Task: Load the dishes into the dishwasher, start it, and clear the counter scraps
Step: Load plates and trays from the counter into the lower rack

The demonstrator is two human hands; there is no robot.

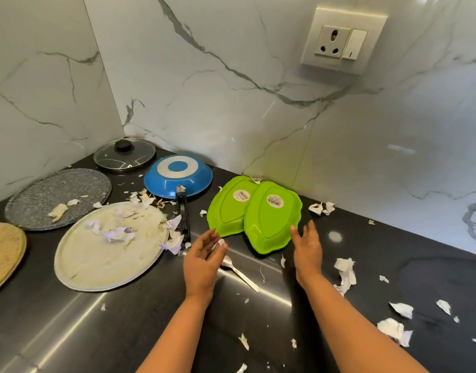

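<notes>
Both hands are spread and hold nothing, left hand (204, 255) and right hand (308, 251) near, perhaps touching, two overlapping green dishes (269, 219) face down on the worktop (150, 319), so gripping one rim per hand should lift them cleanly.

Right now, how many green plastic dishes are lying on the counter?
2. The left green dish lies upside down to the right of the blue pan; the right green dish lies upside down beside it, overlapping its edge. I see none hidden.

Head-worn view, down onto counter (123, 332)
</notes>
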